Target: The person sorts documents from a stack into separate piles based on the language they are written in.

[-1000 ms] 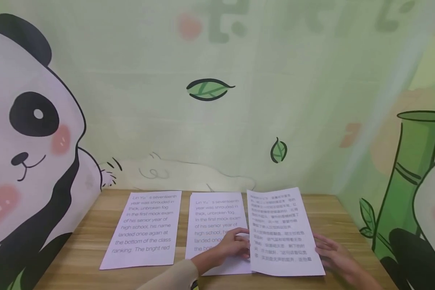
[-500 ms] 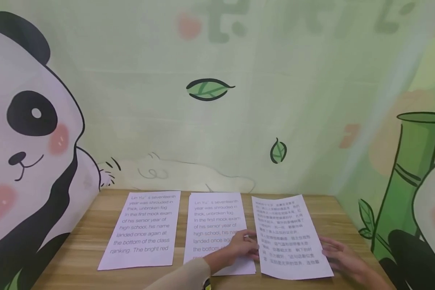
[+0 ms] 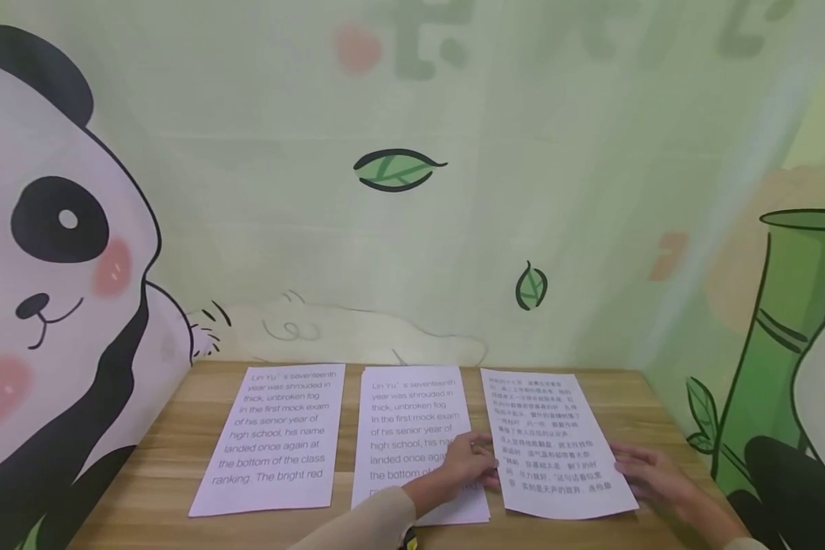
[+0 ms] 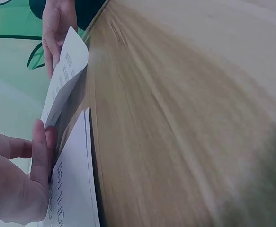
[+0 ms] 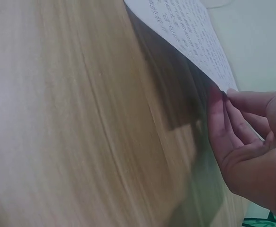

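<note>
A white sheet of paper (image 3: 546, 443) printed with Chinese characters is held between both hands at the right of the head view. My left hand (image 3: 464, 470) pinches its left edge; the left wrist view shows the thumb and fingers (image 4: 39, 146) at that edge. At the opposite edge, my right hand (image 5: 251, 146) pinches the paper between thumb and fingertips. The sheet bows, and its near edge is raised above the table, casting a shadow. Beneath my left wrist lies a middle stack of English-printed paper (image 3: 412, 412), partly covered by the hand.
Another English-printed paper (image 3: 271, 435) lies at the left of the wooden table (image 3: 158, 458). Behind the table stands a pale green backdrop (image 3: 282, 229) with pandas, leaves and bamboo (image 3: 791, 305) printed on it.
Both hands have carried the Chinese-printed sheet to the right and lowered it. It overlapped the middle stack earlier; now a gap shows between them. The other papers stayed put.
</note>
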The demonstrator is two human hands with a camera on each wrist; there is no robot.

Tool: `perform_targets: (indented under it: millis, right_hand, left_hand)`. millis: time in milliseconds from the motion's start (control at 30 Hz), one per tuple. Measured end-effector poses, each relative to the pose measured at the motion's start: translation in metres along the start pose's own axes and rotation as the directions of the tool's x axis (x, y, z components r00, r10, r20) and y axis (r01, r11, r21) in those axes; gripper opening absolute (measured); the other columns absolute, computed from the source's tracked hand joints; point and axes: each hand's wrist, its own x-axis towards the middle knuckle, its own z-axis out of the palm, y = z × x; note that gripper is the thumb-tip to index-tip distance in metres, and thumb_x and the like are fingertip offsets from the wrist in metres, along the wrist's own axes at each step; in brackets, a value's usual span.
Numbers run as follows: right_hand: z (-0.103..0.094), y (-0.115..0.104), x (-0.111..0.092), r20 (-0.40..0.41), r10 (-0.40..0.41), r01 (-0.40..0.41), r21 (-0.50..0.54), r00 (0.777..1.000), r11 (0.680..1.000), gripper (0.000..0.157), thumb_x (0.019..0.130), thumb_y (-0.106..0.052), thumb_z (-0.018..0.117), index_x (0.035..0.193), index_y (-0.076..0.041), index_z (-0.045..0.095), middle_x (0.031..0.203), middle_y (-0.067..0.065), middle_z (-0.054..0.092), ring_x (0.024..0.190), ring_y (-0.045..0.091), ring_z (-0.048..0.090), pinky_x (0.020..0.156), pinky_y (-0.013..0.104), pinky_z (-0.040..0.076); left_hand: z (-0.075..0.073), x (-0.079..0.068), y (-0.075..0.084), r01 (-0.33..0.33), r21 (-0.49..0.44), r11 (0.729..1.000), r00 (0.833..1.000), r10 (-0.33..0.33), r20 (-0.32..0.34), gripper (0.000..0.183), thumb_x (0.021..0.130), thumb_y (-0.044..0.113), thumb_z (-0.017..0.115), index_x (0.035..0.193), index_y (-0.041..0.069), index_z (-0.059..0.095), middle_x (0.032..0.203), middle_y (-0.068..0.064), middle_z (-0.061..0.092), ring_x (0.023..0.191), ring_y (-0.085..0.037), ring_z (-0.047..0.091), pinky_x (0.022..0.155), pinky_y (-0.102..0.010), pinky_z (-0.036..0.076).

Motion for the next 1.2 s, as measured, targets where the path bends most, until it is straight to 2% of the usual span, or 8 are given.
perform_targets:
  millis: [133,233,533,700,833,967,1200]
  right_hand:
    - [0.002,-0.003,0.004,-0.1,0.035,-0.038,-0.028,0.994,0.999,0.067,0.098,-0.017,0.067,0.15,0.011,0.036,0.127,0.022,0.069,0.099,0.014,0.071,0.085,0.036,0.061]
    - [0.002,-0.004,0.005,-0.123,0.044,-0.047,-0.024,0.991,0.999,0.068,0.098,-0.016,0.067,0.151,0.011,0.035,0.131,0.024,0.066,0.1,0.013,0.071,0.086,0.035,0.061]
    - [-0.006,0.002,-0.005,-0.1,0.019,-0.008,0.11,0.995,0.994,0.07,0.097,-0.01,0.066,0.151,0.014,0.028,0.111,0.004,0.077,0.093,0.008,0.073,0.085,0.032,0.062]
    - [-0.006,0.003,-0.012,-0.08,0.002,0.008,0.123,0.997,0.992,0.073,0.099,-0.013,0.065,0.153,0.014,0.024,0.108,-0.002,0.078,0.093,0.008,0.074,0.085,0.029,0.062]
    - [0.005,-0.005,-0.012,-0.088,0.012,-0.003,0.101,0.996,0.995,0.079,0.098,-0.018,0.067,0.154,0.014,0.022,0.108,-0.003,0.078,0.093,0.006,0.073,0.084,0.027,0.062]
    - [0.019,-0.016,-0.012,-0.089,0.016,-0.01,0.074,0.996,0.997,0.077,0.096,-0.021,0.071,0.152,0.013,0.03,0.114,0.004,0.077,0.096,0.007,0.072,0.086,0.029,0.062]
    - [0.045,-0.031,-0.008,0.056,-0.04,0.039,0.02,0.998,0.999,0.068,0.1,-0.024,0.066,0.15,0.013,0.038,0.125,0.01,0.073,0.103,0.011,0.07,0.088,0.031,0.061]
  left_hand:
    - [-0.001,-0.001,0.002,-0.003,-0.012,1.0,1.0,0.004,0.013,0.052,0.091,0.0,0.068,0.141,0.0,0.054,0.092,-0.01,0.074,0.067,-0.011,0.072,0.066,-0.028,0.063]
    - [-0.003,0.0,0.003,-0.001,-0.003,1.0,1.0,0.002,0.021,0.051,0.092,0.001,0.068,0.141,0.0,0.054,0.092,-0.01,0.074,0.067,-0.01,0.072,0.065,-0.027,0.063]
    - [-0.011,0.001,0.005,-0.017,0.014,1.0,0.999,0.017,0.028,0.045,0.094,0.006,0.067,0.137,0.0,0.057,0.093,-0.013,0.075,0.067,-0.015,0.074,0.066,-0.03,0.063]
    - [-0.022,-0.004,0.005,-0.042,0.007,0.999,0.999,0.042,0.019,0.044,0.093,0.005,0.066,0.135,-0.002,0.059,0.094,-0.017,0.076,0.069,-0.017,0.075,0.066,-0.03,0.064]
    - [-0.039,-0.011,0.005,-0.068,0.0,0.998,0.998,0.068,0.007,0.045,0.092,0.004,0.064,0.137,-0.003,0.058,0.097,-0.019,0.076,0.069,-0.016,0.074,0.066,-0.03,0.064]
    - [-0.06,-0.019,0.007,-0.069,0.033,0.997,0.998,0.069,-0.006,0.045,0.095,0.006,0.061,0.139,-0.002,0.057,0.097,-0.014,0.075,0.072,-0.016,0.074,0.068,-0.031,0.064]
    - [-0.1,-0.036,0.008,-0.065,0.113,0.991,0.997,0.07,-0.04,0.043,0.097,0.01,0.061,0.139,0.0,0.057,0.103,-0.015,0.075,0.081,-0.022,0.075,0.074,-0.034,0.063]
